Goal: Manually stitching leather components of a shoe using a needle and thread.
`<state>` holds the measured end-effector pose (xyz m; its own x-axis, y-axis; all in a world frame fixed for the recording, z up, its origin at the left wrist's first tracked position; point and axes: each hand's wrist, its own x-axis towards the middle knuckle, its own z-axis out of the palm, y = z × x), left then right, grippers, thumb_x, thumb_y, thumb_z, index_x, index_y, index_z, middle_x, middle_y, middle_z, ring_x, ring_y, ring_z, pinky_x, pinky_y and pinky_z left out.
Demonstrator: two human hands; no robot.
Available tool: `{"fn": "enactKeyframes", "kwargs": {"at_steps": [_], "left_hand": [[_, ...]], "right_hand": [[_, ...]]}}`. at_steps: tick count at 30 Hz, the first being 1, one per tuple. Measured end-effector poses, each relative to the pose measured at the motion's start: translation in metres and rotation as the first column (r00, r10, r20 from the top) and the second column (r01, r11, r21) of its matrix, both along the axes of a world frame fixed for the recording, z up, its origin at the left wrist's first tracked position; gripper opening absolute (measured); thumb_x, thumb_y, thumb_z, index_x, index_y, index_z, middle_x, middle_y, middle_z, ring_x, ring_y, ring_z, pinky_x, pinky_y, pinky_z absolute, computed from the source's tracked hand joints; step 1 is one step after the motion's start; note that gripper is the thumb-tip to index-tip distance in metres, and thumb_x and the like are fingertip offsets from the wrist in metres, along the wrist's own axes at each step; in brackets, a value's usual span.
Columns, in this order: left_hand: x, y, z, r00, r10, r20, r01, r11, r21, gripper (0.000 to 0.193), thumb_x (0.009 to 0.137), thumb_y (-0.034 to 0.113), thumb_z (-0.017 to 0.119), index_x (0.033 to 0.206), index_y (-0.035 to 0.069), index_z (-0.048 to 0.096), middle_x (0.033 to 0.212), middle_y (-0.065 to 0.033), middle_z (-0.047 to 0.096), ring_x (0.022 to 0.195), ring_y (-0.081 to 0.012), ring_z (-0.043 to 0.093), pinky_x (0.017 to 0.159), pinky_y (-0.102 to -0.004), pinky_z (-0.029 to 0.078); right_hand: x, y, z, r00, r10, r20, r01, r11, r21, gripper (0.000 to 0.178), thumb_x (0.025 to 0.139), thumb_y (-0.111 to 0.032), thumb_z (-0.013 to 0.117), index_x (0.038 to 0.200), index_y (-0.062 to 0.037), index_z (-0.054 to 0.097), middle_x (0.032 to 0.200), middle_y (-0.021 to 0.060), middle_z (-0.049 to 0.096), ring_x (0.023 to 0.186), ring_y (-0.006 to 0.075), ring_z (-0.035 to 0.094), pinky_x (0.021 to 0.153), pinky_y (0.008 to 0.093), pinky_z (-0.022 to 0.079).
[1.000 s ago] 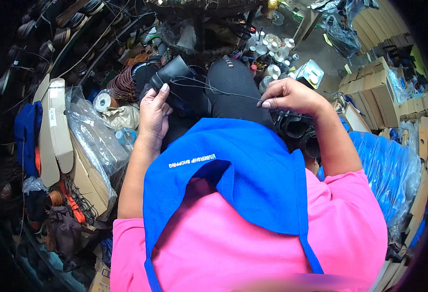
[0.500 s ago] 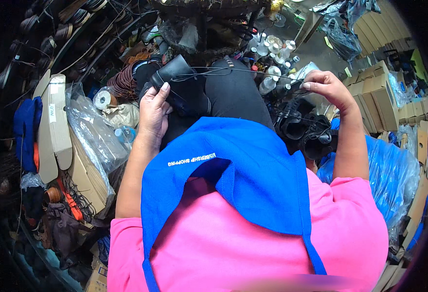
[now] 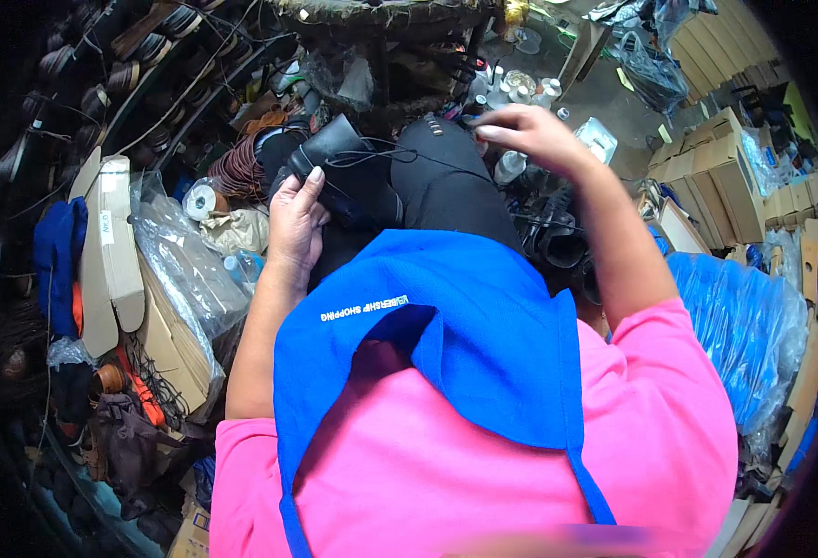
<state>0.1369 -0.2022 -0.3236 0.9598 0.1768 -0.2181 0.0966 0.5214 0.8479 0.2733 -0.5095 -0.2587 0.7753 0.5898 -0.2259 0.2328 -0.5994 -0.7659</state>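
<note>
My left hand [image 3: 297, 209] grips a black leather shoe [image 3: 337, 146] over my left thigh, the thumb pressed on its near side. A thin black cord [image 3: 383, 152] is looped at the shoe and trails right across my dark trousers. Above my right knee is my right hand [image 3: 530, 135], its thumb and fingertips brought together and pointing left. What they pinch, if anything, is too small to make out. The shoe's lower part merges with the dark trousers.
White bottles [image 3: 511, 166] stand beyond my right knee. Black shoes [image 3: 558, 244] lie beside my right thigh. Cardboard boxes [image 3: 706, 177] and blue plastic-wrapped goods [image 3: 734, 325] are at the right. Flat cardboard [image 3: 123, 246], a thread spool [image 3: 203, 198] and coiled brown cord [image 3: 240, 167] lie left.
My right hand has swung left and away from me, toward my right knee. The cord, stretched to that hand before, now hangs slacker. My left hand still holds the shoe in nearly the same place.
</note>
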Motion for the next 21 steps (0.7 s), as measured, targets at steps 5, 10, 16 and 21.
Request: {"fn": "enactKeyframes", "kwargs": {"at_steps": [5,10,16,21], "left_hand": [[-0.001,-0.005,0.002,1.0,-0.001,-0.015,0.001,1.0,0.023,0.007,0.089,0.016,0.059,0.095,0.012,0.059,0.058,0.0115,0.041,0.04,-0.0012,0.026,0.041,-0.0188,0.023],[-0.006,-0.006,0.009,0.999,0.034,-0.017,-0.033,0.999,0.03,0.012,0.087,0.019,0.062,0.097,0.011,0.061,0.06,0.011,0.044,0.041,-0.0009,0.028,0.042,-0.0185,0.024],[-0.004,-0.012,0.014,0.999,-0.024,0.036,0.017,0.987,0.162,0.013,0.087,0.019,0.062,0.096,0.01,0.061,0.064,0.0106,0.047,0.046,0.0006,0.032,0.043,-0.0177,0.025],[0.002,-0.011,0.016,0.996,-0.079,0.033,0.074,0.987,0.144,0.014,0.087,0.019,0.062,0.096,0.009,0.062,0.07,0.0079,0.054,0.052,0.0005,0.038,0.045,-0.0169,0.027]], "right_hand": [[0.008,0.089,-0.021,0.967,0.235,-0.102,-0.22,0.965,0.143,0.039,0.084,-0.035,0.064,0.107,-0.0032,0.064,0.101,0.0058,0.065,0.094,0.0129,0.057,0.086,0.0286,0.044],[0.02,0.089,0.012,0.753,0.26,-0.605,0.103,0.861,0.499,0.024,0.082,-0.031,0.06,0.095,-0.012,0.066,0.093,0.001,0.067,0.088,0.0123,0.059,0.075,0.0268,0.04],[0.028,0.035,0.071,0.837,0.298,-0.46,0.026,0.817,0.575,0.026,0.086,-0.03,0.058,0.103,-0.0121,0.063,0.098,0.0045,0.065,0.096,0.0159,0.059,0.087,0.033,0.042],[0.036,-0.009,0.124,0.821,0.333,-0.464,0.109,0.705,0.7,0.015,0.085,-0.014,0.057,0.099,-0.0079,0.055,0.083,0.0023,0.058,0.087,0.0154,0.058,0.083,0.0337,0.044]]}}
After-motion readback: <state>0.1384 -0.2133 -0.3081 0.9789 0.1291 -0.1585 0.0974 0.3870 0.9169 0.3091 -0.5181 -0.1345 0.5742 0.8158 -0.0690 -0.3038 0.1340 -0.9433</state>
